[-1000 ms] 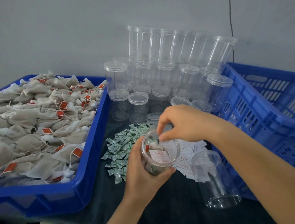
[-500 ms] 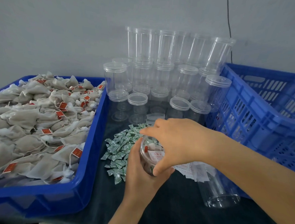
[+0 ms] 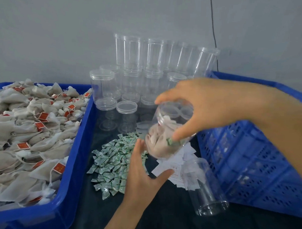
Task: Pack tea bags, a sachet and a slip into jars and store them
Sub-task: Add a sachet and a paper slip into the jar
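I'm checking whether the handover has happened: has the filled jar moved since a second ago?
Yes. The filled jar has risen off the left hand, carried by the right hand toward the blue crate on the right.

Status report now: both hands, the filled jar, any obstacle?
Right hand grips filled clear plastic jar, tilted. Left hand open under it. Empty clear jar lying beside blue crate.

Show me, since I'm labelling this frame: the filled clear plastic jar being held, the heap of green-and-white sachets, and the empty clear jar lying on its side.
Filled clear plastic jar (image 3: pixel 163 140), head view, wall.
Heap of green-and-white sachets (image 3: pixel 113 163), head view, middle.
Empty clear jar lying on its side (image 3: pixel 207 191), head view, wall.
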{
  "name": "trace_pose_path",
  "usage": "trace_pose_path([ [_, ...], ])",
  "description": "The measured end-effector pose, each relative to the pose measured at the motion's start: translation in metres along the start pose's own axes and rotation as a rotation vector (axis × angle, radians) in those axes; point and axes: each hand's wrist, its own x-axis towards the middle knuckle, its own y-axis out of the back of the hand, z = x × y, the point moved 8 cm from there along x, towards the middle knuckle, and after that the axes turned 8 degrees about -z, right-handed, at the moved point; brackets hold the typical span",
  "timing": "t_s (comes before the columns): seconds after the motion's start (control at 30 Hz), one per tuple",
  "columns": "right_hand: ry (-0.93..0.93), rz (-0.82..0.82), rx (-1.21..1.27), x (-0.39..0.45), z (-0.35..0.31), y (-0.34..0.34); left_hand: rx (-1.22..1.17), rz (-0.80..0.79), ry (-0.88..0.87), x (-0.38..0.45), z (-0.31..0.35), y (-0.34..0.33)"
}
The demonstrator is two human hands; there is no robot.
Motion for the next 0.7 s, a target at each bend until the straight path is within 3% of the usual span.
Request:
trace_pose_path([
  [0.27, -0.331, 0.597, 0.402, -0.074, 0.159, 0.117, 0.038, -0.073, -0.002, 0.011, -0.018, -0.025],
  [0.37, -0.554, 0.684, 0.375, -0.083, 0.237, 0.116, 0.046, -0.074, 0.001, 0.014, -0.021, -0.03],
  [0.47, -0.746, 0.532, 0.267, -0.075, 0.292, 0.082, 0.054, -0.088, 0.005, 0.016, -0.022, -0.036],
  [0.7, -0.848, -0.168, 0.225, -0.047, 0.348, -0.057, 0.086, -0.056, 0.004, 0.023, -0.025, -0.035],
])
